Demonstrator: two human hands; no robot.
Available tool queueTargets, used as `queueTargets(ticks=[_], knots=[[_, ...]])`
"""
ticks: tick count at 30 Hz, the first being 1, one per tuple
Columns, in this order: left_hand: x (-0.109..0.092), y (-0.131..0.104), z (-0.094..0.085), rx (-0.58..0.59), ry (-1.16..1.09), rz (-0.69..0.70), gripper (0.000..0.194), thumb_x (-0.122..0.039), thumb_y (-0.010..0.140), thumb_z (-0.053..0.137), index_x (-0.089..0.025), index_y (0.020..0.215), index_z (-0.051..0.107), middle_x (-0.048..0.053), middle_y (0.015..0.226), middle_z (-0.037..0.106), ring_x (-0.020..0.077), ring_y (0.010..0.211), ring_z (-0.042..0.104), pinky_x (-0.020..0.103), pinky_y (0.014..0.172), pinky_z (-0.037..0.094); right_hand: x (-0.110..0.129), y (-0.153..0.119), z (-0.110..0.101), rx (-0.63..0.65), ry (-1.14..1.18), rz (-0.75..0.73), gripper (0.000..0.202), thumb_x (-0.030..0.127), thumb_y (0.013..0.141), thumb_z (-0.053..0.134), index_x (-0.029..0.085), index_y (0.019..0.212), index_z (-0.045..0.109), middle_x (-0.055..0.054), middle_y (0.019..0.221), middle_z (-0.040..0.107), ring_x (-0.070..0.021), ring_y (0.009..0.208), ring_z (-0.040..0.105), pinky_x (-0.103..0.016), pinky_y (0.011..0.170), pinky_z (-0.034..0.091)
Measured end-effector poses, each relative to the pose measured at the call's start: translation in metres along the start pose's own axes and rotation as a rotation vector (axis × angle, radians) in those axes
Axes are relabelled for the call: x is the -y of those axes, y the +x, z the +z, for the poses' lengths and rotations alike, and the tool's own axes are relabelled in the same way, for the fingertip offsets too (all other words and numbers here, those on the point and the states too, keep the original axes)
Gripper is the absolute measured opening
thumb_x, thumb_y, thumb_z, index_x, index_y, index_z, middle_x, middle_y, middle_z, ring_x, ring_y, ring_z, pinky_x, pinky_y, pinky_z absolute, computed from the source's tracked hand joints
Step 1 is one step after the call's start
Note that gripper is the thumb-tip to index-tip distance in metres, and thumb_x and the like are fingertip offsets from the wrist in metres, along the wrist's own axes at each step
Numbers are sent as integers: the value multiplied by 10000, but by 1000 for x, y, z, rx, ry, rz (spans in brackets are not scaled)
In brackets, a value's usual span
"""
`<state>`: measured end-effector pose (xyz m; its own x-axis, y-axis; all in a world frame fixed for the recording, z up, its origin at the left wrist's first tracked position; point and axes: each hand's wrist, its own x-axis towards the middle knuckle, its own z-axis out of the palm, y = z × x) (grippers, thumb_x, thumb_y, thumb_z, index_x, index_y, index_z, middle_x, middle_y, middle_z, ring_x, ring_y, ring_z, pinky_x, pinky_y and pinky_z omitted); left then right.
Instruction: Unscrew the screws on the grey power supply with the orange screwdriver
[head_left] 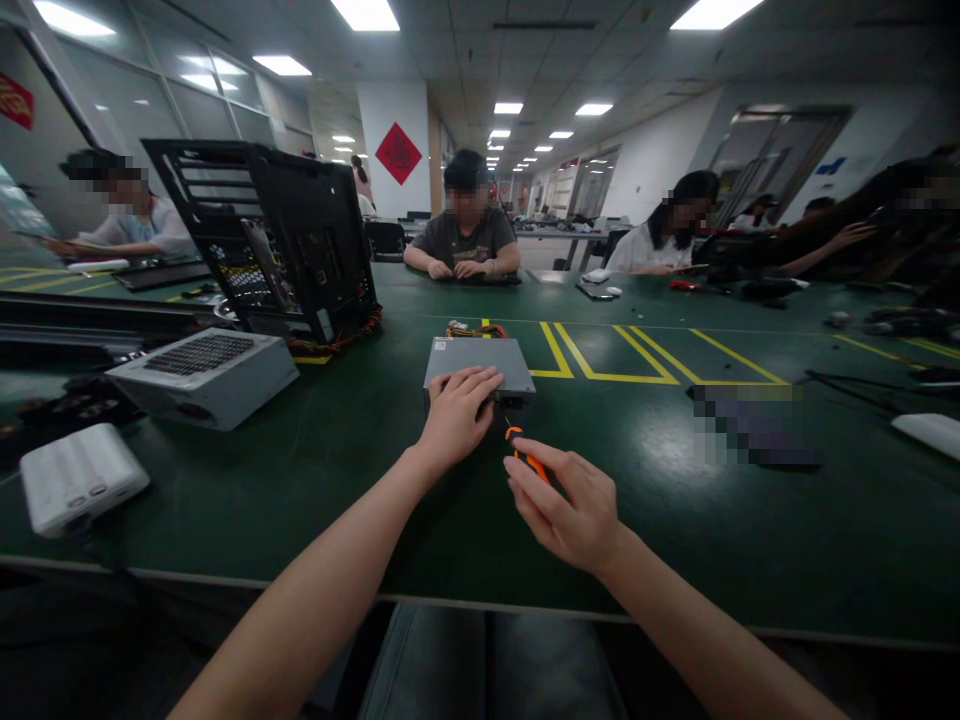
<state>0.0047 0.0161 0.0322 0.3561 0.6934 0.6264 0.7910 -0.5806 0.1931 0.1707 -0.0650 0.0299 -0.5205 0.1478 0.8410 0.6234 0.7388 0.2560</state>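
A grey metal computer power supply (491, 352) sits on the green table in front of me, with a bundle of coloured cables (480, 330) at its far side. Across its top and near edge lies my left hand (461, 405), fingers stretched out and resting on the casing. My right hand (570, 500) is closed around the orange and black handle of a screwdriver (514, 434). The thin shaft points up and away, its tip close to the near side of the power supply. Whether the tip touches the casing I cannot tell.
Left of my hands are a second power supply (206, 370), an open black computer case (277, 240) and a white box-shaped device (81, 478). A blurred dark object (757, 425) lies to the right. Co-workers sit across the table, one person (465, 230) straight ahead.
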Motion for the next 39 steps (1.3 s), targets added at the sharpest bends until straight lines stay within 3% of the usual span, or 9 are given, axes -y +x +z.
queueTargets(ticks=[7, 11, 15, 20, 25, 32, 35, 39], knots=[[0, -1, -1, 2, 8, 0, 380, -189, 845, 458, -268, 1215, 499, -6, 1294, 521, 181, 1194, 429, 392, 958, 257, -4, 2, 0, -24, -49, 50, 226, 309, 748, 642, 185, 896, 523, -83, 788, 599, -130, 611, 556, -237, 512, 462], [1, -1, 0, -5, 8, 10, 386, -183, 837, 466, -263, 1213, 498, -8, 1292, 524, 180, 1189, 433, 391, 958, 250, -1, 2, 1, 61, 29, 111, 209, 282, 759, 573, 160, 916, 509, -129, 885, 602, -180, 719, 586, -288, 568, 489], [0, 0, 1, -9, 12, 3, 384, -184, 837, 465, -263, 1211, 501, -9, 1289, 526, 177, 1188, 434, 386, 962, 245, 2, 2, 2, 83, 55, 74, 178, 190, 759, 579, 176, 926, 518, -111, 920, 622, -158, 713, 600, -274, 591, 493], [0, 0, 1, -7, 19, -2, 383, -184, 840, 459, -262, 1213, 501, -7, 1291, 525, 178, 1188, 434, 386, 955, 255, 0, 2, 2, 72, 126, 107, 196, 292, 745, 637, 172, 851, 525, -105, 866, 631, -168, 743, 614, -274, 621, 511], [0, 0, 1, 0, 14, -11, 382, -184, 840, 456, -269, 1209, 506, -4, 1291, 525, 187, 1189, 433, 393, 960, 252, 2, 2, 2, 78, 173, 111, 239, 217, 736, 595, 141, 952, 526, -137, 926, 627, -197, 835, 617, -301, 671, 521], [0, 0, 0, -1, 2, 1, 391, -180, 839, 455, -266, 1218, 500, 3, 1292, 523, 191, 1189, 432, 395, 959, 249, 1, 4, 0, 59, 118, 25, 217, 210, 763, 616, 168, 956, 529, -119, 911, 660, -164, 716, 632, -265, 574, 501], [1, 0, 0, 3, 1, 0, 390, -180, 840, 455, -265, 1219, 499, 0, 1296, 520, 187, 1192, 428, 394, 964, 246, 1, 3, 0, 62, 165, 64, 228, 246, 768, 602, 159, 964, 526, -141, 946, 643, -186, 793, 637, -282, 623, 524], [1, 0, 1, 9, -5, -5, 386, -193, 845, 453, -265, 1221, 499, 6, 1298, 518, 190, 1197, 424, 397, 970, 243, 2, 1, 1, 65, 247, 85, 328, 176, 767, 542, 123, 1085, 485, -174, 1042, 600, -204, 940, 610, -293, 708, 534]])
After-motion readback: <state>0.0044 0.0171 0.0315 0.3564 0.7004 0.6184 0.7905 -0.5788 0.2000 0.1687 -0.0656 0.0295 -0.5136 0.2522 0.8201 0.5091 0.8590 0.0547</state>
